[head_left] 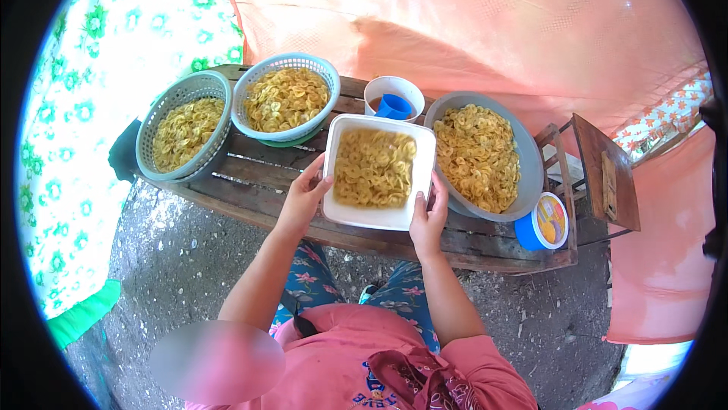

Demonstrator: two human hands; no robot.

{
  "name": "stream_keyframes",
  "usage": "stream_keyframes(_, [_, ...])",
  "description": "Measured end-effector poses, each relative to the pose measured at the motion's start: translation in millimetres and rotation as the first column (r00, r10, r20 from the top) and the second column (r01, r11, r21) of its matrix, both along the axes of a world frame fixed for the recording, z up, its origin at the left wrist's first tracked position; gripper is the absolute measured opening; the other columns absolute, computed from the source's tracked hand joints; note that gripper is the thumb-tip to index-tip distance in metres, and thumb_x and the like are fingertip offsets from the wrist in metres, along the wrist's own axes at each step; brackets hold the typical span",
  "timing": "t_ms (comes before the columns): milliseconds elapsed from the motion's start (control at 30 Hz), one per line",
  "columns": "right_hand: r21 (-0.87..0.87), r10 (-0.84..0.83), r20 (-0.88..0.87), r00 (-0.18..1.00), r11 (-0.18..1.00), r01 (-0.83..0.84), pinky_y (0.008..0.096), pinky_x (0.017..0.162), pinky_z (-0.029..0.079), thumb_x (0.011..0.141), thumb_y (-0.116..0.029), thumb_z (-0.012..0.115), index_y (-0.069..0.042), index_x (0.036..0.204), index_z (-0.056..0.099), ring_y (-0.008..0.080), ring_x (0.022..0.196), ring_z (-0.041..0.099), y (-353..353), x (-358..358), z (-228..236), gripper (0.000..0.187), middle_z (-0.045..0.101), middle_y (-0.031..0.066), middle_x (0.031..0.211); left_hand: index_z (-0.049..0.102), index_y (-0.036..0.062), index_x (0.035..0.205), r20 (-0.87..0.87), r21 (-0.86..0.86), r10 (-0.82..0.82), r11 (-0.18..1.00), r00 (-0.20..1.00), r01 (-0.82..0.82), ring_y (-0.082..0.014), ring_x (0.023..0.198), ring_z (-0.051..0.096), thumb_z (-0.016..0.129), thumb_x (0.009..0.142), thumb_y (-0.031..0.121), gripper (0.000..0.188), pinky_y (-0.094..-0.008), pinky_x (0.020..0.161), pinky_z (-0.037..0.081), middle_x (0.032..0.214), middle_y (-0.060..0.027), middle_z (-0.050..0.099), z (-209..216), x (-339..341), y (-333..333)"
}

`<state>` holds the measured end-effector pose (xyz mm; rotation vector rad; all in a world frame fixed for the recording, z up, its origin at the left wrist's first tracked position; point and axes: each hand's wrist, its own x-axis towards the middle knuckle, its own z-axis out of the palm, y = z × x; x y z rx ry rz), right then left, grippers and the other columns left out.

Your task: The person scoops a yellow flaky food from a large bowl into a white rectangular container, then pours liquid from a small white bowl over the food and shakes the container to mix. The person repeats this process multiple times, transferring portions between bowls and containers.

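White tub: it is held over the front part of the surface (258, 171), with yellow slices (374, 167) inside; the white tub (364, 218) is square.
Left hand (307, 188): it grips the left side of the tub.
Right hand (430, 213): it grips the right side; holding from both sides probably keeps the tub level, so the slices do not spill.
White bucket (415, 92): behind the tub, with brownish liquid and a blue cup (393, 106) inside, perhaps for easy scooping.
Baskets: left basket (218, 137) and middle basket (327, 76), full of similar slices; their holes may help draining.
Grey basin (531, 171): at right, also holding slices.
Labels: blue container (552, 222) has a yellow printed lid; the pink shirt (341, 342) carries small lettering.
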<state>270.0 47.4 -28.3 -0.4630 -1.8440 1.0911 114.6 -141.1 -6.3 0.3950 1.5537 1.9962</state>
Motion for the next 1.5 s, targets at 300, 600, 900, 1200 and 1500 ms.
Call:
stream_keyframes(300, [-0.058, -0.037, 0.114, 0.993, 0.997, 0.044, 0.0308, 0.085, 0.044, 0.086, 0.005, 0.052, -0.001, 0.131, 0.048, 0.0178, 0.091, 0.055, 0, 4, 5, 0.045, 0.056, 0.0113, 0.108, 0.043, 0.0047, 0.141, 0.054, 0.058, -0.06, 0.997, 0.997, 0.057, -0.0063, 0.08, 0.05, 0.063, 0.091, 0.01, 0.055, -0.0224, 0.075, 0.043, 0.089, 0.0019, 0.055, 3, 3, -1])
stream_keyframes(600, [-0.098, 0.009, 0.235, 0.972, 0.995, 0.014, 0.0293, 0.084, 0.045, 0.088, 0.006, 0.051, -0.003, 0.134, 0.044, 0.0153, 0.093, 0.057, 2, 1, 2, 0.047, 0.059, 0.0085, 0.106, 0.045, 0.0056, 0.14, 0.061, 0.029, -0.063, 0.998, 0.996, 0.061, -0.0042, 0.08, 0.047, 0.064, 0.09, 0.009, 0.054, -0.0206, 0.075, 0.041, 0.088, 0.005, 0.054, 0, 0, 0])
stream_keyframes(900, [-0.311, 0.104, 0.326, 0.94, 0.951, 0.002, 0.0309, 0.086, 0.045, 0.087, 0.004, 0.053, -0.001, 0.132, 0.047, 0.0184, 0.097, 0.057, -5, 4, 3, 0.045, 0.055, 0.0121, 0.111, 0.043, 0.0057, 0.142, 0.177, 0.006, -0.063, 0.998, 0.982, 0.063, -0.0051, 0.085, 0.055, 0.063, 0.091, 0.009, 0.055, -0.0221, 0.078, 0.045, 0.092, 0.0023, 0.059, 0, 4, -11])
stream_keyframes(1200, [-0.222, 0.016, 0.202, 0.979, 0.975, 0.03, 0.0272, 0.074, 0.044, 0.084, 0.005, 0.055, -0.004, 0.131, 0.048, 0.012, 0.079, 0.05, -5, 3, 3, 0.048, 0.053, 0.003, 0.087, 0.044, 0.0036, 0.14, 0.177, 0.064, -0.054, 0.997, 0.983, 0.044, -0.0063, 0.085, 0.054, 0.064, 0.09, 0.008, 0.054, -0.0227, 0.083, 0.044, 0.095, 0.0017, 0.059, 6, 2, -7])
stream_keyframes(1500, [-0.107, -0.02, 0.081, 0.997, 0.994, 0.029, 0.0281, 0.081, 0.044, 0.084, 0.011, 0.05, -0.003, 0.131, 0.048, 0.0145, 0.087, 0.055, 1, 2, 4, 0.048, 0.058, 0.0077, 0.102, 0.043, 0.0052, 0.141, 0.091, 0.098, -0.077, 0.993, 0.993, 0.068, -0.0079, 0.09, 0.057, 0.062, 0.091, 0.01, 0.054, -0.0242, 0.082, 0.046, 0.101, -0.0019, 0.062, -7, -2, 0])
